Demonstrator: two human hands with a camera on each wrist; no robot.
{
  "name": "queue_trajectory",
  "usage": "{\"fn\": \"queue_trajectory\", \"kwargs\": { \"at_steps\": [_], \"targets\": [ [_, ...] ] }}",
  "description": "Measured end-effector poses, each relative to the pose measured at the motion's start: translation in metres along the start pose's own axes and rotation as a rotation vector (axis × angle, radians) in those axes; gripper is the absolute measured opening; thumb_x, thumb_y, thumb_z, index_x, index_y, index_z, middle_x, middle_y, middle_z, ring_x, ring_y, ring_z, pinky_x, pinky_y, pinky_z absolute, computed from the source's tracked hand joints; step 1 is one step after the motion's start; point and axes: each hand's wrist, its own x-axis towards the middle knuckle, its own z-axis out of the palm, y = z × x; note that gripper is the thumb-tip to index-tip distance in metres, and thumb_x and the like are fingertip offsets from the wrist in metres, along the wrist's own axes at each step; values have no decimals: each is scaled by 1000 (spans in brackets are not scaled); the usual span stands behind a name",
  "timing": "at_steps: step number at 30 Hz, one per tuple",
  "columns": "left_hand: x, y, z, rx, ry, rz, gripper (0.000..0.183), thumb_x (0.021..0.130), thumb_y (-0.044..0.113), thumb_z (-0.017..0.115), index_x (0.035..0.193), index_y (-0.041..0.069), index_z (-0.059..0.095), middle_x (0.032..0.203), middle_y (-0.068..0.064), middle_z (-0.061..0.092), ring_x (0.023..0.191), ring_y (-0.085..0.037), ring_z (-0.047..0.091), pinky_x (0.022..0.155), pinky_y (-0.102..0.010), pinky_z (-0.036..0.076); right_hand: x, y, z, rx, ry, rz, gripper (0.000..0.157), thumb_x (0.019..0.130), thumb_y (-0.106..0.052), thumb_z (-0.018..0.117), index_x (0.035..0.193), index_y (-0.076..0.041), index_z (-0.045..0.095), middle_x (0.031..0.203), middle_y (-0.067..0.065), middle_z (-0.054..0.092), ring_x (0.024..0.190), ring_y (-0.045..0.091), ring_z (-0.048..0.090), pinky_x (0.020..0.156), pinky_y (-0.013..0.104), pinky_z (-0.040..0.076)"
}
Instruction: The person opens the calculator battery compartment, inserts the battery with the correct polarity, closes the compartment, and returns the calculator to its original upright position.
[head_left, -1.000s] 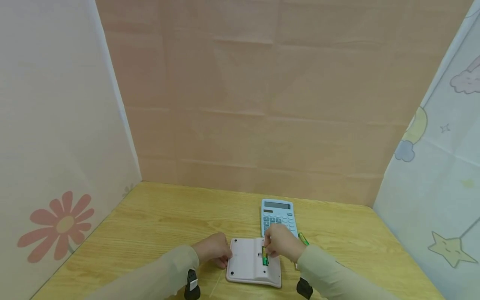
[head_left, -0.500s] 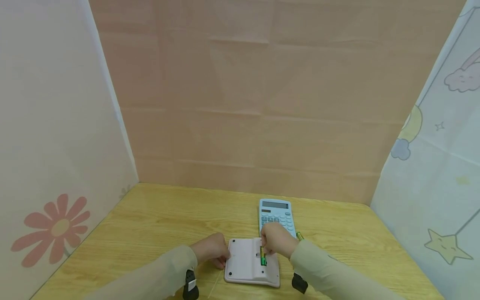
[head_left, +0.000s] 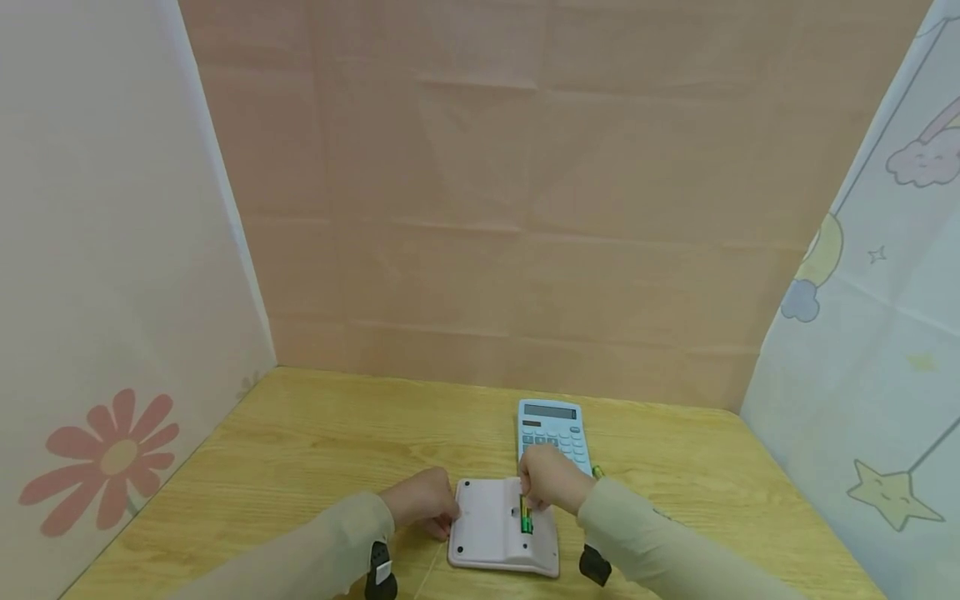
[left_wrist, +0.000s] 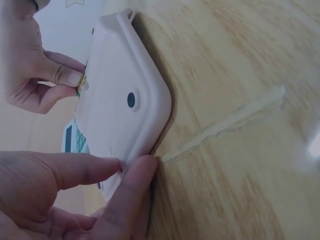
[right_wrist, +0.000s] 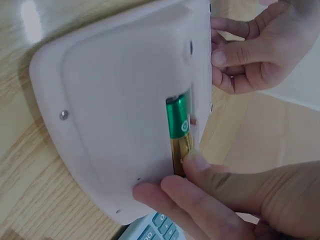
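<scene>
A pale pink calculator (head_left: pixel 480 523) lies face down on the table, its back with small dark feet turned up. My left hand (head_left: pixel 423 497) holds its left edge; in the left wrist view the thumb is on the back and a finger (left_wrist: pixel 127 195) at the side. A green and gold battery (right_wrist: pixel 178 125) lies in the slot on the calculator's back. My right hand (head_left: pixel 553 482) pinches the gold end of that battery between thumb (right_wrist: pixel 197 165) and fingers, which also rest close against the pink casing. That end is partly covered by the fingertips.
A light blue calculator (head_left: pixel 552 417) lies face up just behind, partly covered by the right hand. Another green battery (head_left: pixel 597 472) shows beside the right sleeve. A pale strip (left_wrist: pixel 225 122) runs along the wooden table (head_left: pixel 360 433); cloth-covered walls enclose the back and sides.
My right hand and sleeve have shifted slightly left, and the sleeve covers more of the battery on the table. The left hand keeps its hold; the view has turned a little.
</scene>
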Motion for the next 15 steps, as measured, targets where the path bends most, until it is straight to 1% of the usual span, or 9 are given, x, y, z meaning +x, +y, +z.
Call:
{"fn": "queue_trajectory", "kwargs": {
  "at_steps": [3,6,9,15],
  "targets": [
    [0,1,0,8,7,-3,17,82,-3,65,66,1,61,58,-5,59,47,-9,55,47,-19,55,-1,-1,0,-6,4,-16,28,70,15,75,60,-3,57,61,2,56,57,13,56,47,22,54],
    [1,1,1,13,18,2,17,82,-3,65,66,1,61,58,-5,59,47,-9,55,48,-20,55,-1,0,-1,12,3,-29,26,69,16,74,61,-2,58,62,3,58,55,15,59,47,24,55],
    [1,1,2,14,22,5,17,81,-3,66,65,1,61,57,-5,59,47,-9,55,48,-20,55,-1,2,-1,36,-2,-25,25,69,17,74,60,-1,59,63,4,60,54,17,61,48,25,56],
    [0,0,2,8,13,8,17,81,-4,65,65,0,60,57,-6,59,47,-10,55,48,-20,56,-3,1,0,50,-5,0,25,71,16,73,63,-1,57,65,4,58,59,14,58,49,20,54]
  ]
}}
